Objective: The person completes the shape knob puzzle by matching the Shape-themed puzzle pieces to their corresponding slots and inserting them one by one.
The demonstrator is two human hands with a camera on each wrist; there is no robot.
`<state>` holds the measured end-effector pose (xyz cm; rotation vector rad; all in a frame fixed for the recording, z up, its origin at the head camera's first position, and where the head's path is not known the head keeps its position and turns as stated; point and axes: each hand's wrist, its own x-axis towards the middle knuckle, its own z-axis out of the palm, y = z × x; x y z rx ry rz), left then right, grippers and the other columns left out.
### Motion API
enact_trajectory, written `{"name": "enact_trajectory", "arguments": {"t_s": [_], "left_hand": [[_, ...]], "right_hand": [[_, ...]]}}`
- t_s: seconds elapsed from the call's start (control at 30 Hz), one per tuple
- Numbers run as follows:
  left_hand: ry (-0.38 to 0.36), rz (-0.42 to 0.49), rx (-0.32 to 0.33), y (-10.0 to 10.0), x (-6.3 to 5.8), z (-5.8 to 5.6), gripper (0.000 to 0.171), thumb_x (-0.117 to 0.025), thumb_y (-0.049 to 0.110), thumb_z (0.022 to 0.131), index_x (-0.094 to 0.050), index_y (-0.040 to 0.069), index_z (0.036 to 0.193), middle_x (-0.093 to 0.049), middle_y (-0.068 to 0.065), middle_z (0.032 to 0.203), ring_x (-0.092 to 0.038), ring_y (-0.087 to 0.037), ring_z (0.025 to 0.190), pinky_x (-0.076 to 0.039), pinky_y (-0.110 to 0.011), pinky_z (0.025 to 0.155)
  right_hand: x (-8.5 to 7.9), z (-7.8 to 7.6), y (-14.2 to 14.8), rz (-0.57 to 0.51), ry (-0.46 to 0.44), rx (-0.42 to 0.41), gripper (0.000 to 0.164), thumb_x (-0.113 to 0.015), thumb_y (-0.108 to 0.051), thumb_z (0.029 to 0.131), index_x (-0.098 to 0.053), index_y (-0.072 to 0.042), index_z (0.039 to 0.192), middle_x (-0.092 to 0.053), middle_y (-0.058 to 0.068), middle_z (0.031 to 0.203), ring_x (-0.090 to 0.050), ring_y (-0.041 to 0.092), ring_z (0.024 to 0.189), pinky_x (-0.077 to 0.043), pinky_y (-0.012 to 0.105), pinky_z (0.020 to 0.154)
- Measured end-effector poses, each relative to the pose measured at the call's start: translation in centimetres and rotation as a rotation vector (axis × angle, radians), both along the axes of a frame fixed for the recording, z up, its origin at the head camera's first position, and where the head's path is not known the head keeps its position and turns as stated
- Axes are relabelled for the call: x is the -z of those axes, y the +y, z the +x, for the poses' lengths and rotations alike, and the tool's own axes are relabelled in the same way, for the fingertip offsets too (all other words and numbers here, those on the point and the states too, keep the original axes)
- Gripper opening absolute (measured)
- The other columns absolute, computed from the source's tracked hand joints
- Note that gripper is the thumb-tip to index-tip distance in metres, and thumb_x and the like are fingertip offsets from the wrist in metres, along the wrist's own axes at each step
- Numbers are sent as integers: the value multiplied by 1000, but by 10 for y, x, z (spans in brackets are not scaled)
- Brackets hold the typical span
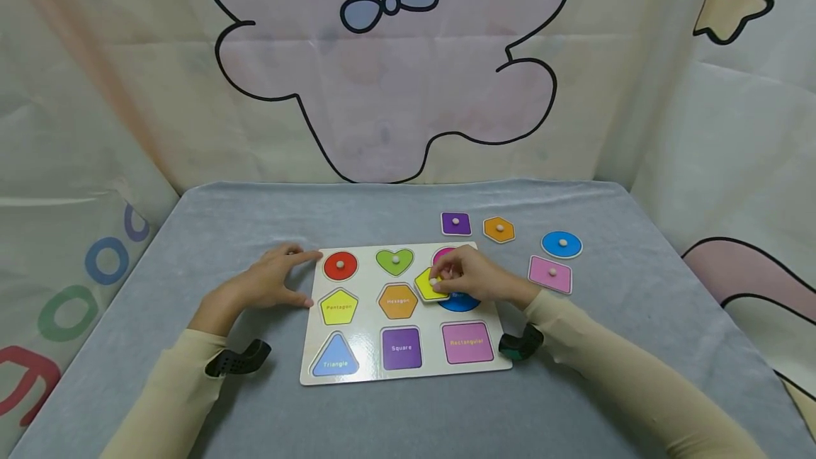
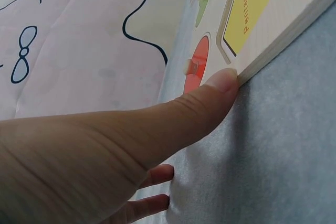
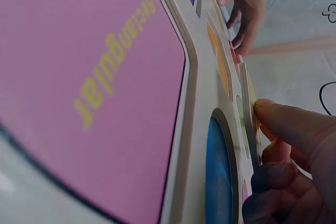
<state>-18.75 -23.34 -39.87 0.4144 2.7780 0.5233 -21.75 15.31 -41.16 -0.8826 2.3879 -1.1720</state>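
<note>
A white shape-puzzle board (image 1: 370,356) lies on the cloth. My right hand (image 1: 478,275) pinches the knob of a yellow pentagon piece (image 1: 426,285) between thumb and fingers, over the board's right half. In the right wrist view this yellow piece (image 3: 252,114) appears nearly edge-on above the board. My left hand (image 1: 268,280) touches the board's left edge with extended fingers; its thumb (image 2: 223,81) rests on the edge near the pentagon recess (image 2: 249,11). A red circle piece (image 1: 332,268) and a green heart piece (image 1: 387,262) sit in the top row. My right hand partly covers the blue oval recess (image 1: 460,305).
Beyond the board's right side lie loose knobbed pieces: a purple square (image 1: 448,227), an orange hexagon (image 1: 492,227), a blue oval (image 1: 570,247) and a pink rectangle (image 1: 542,268). Labelled recesses show for hexagon (image 1: 398,310), triangle (image 1: 335,353), square (image 1: 401,356) and rectangle (image 1: 468,353).
</note>
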Motion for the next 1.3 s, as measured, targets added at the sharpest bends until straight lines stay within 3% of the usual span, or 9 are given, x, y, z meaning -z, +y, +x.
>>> {"name": "enact_trajectory", "arguments": {"t_s": [0.3, 0.7, 1.0, 1.3], "left_hand": [[9, 7, 6, 2, -2, 0, 91, -88, 44, 75, -47, 18, 152, -43, -26, 148, -40, -46, 134, -38, -70, 108], [19, 27, 40, 0, -3, 1, 90, -87, 45, 76, -47, 16, 152, -43, -26, 147, -40, -47, 134, -38, -69, 108], [24, 25, 40, -2, -2, 2, 90, -87, 44, 77, -47, 16, 152, -43, -27, 147, -39, -48, 135, -37, -70, 108], [24, 18, 33, -2, -1, 2, 90, -87, 46, 76, -47, 17, 152, -44, -26, 147, -41, -48, 134, -38, -69, 108]], "right_hand": [[-2, 3, -17, -17, 40, -20, 10, -77, -11, 88, -74, -3, 94, -54, -1, 73, -48, 10, 67, -39, 17, 60], [-3, 15, -44, 9, -26, -48, 8, -78, -10, 87, -75, -6, 93, -52, -5, 71, -46, 8, 66, -36, 16, 59], [0, 20, -71, 24, -35, 0, 7, -77, -11, 88, -74, -6, 91, -50, -5, 68, -45, 8, 64, -36, 18, 57], [-1, 26, -90, 41, -112, 34, 7, -77, -13, 89, -74, -9, 94, -52, -3, 70, -47, 10, 64, -36, 18, 53]]}}
